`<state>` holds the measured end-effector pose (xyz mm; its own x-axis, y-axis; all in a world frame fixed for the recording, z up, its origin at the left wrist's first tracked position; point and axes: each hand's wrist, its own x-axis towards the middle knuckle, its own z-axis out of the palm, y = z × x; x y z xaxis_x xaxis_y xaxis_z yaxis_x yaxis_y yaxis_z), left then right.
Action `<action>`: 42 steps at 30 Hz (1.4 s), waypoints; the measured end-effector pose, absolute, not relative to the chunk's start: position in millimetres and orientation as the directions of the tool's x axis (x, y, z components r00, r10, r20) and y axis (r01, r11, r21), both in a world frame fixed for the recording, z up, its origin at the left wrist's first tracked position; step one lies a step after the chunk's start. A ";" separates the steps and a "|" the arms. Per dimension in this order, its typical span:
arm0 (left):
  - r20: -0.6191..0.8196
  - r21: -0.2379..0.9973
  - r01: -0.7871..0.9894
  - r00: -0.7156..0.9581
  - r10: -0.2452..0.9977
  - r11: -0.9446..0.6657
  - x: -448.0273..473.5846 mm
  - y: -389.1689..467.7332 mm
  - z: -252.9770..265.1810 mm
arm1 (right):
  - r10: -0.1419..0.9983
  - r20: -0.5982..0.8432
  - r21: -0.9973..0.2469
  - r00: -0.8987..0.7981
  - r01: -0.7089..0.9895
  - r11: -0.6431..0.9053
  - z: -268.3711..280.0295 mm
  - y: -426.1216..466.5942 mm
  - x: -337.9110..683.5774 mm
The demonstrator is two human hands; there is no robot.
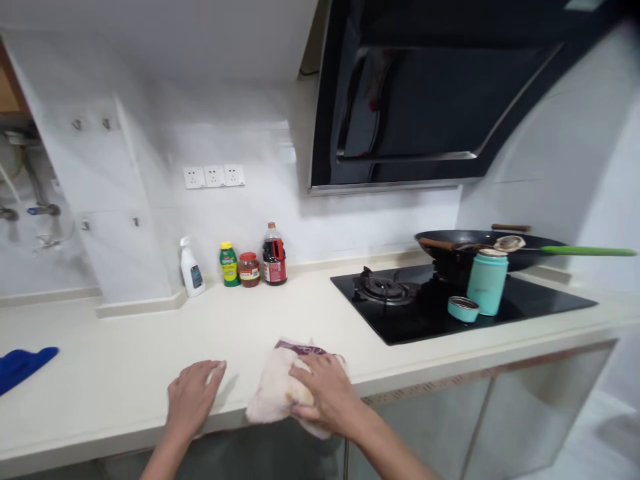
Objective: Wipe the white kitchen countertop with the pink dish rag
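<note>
My right hand [327, 390] grips a pale pinkish cleaning cloth [275, 380] with a purple printed band. The cloth rests on the cream countertop [135, 360], and part of it hangs over the front edge. To the left, my left hand [193, 393] is held near the counter's front edge with nothing in it. Its thumb points to the right, apart from the other fingers, which are partly hidden behind the back of the hand.
A black gas hob [415, 323] carries a wok [465, 239], a turquoise flask [489, 283] and its cup [463, 309]. Along the wall stand a spray bottle [192, 270], a green bottle [229, 265], a red-lidded jar [249, 270] and a sauce bottle [274, 257]. A blue cloth [25, 367] lies far left.
</note>
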<state>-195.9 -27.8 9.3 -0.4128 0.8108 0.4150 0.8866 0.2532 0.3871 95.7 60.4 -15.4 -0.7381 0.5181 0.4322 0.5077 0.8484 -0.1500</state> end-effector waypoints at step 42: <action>0.461 0.193 0.943 -0.330 0.824 0.269 -183.4 -25.5 6.1 | 0.503 0.357 0.113 -0.787 0.570 0.814 -25.9 48.8 77.5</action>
<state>-183.4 -25.5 6.1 -0.3296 0.8241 0.4607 0.9435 0.2694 0.1930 77.5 48.8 -25.9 -0.7874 0.5026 0.3569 0.5704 0.8135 0.1128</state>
